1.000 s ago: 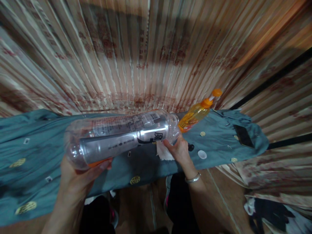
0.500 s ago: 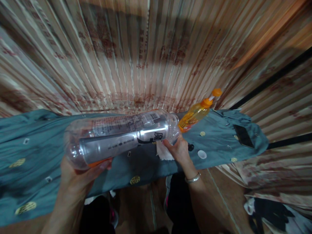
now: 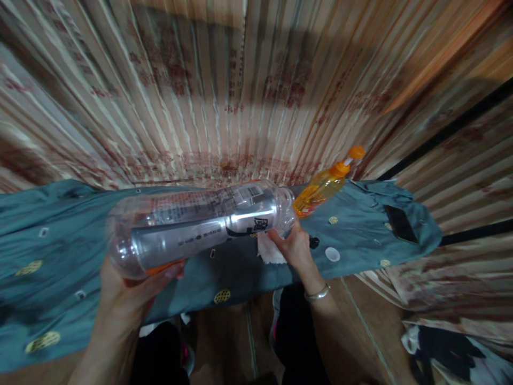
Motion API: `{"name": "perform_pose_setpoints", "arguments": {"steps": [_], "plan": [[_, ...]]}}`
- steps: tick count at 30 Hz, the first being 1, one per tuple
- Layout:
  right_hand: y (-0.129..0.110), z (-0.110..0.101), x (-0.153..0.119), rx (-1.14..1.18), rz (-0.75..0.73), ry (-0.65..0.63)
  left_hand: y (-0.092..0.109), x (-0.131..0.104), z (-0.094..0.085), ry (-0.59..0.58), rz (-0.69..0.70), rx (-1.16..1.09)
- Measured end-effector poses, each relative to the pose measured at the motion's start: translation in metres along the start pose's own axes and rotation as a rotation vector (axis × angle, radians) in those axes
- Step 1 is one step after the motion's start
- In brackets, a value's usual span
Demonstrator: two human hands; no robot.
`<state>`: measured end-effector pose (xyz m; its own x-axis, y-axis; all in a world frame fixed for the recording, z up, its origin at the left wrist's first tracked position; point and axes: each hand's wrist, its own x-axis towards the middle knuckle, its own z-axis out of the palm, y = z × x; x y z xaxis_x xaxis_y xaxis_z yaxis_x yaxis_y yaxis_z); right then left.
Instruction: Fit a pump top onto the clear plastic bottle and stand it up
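Above the cloth-covered surface (image 3: 252, 278), the clear bottle (image 3: 200, 230) lay with its neck towards three o'clock, the left hand (image 3: 122, 297) cupping its base, the right hand (image 3: 296, 248) curled at its neck; it seemed light, easily dented, firmest there.

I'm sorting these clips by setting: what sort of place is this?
Probably a curtained-off spot indoors, perhaps in a home: patterned curtains hang behind and beside a narrow surface under a printed cloth, above a tiled floor.
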<state>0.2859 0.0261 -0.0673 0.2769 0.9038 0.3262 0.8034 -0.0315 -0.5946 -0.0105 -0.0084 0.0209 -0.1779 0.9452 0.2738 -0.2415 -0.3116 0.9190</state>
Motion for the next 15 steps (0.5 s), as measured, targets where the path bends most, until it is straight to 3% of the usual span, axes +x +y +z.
{"name": "perform_pose_setpoints", "arguments": {"steps": [15], "plan": [[0.0016,0.0006,-0.0001,-0.012,0.004,0.012,0.0016,-0.0011,0.0011,-0.005,0.003,-0.003]]}}
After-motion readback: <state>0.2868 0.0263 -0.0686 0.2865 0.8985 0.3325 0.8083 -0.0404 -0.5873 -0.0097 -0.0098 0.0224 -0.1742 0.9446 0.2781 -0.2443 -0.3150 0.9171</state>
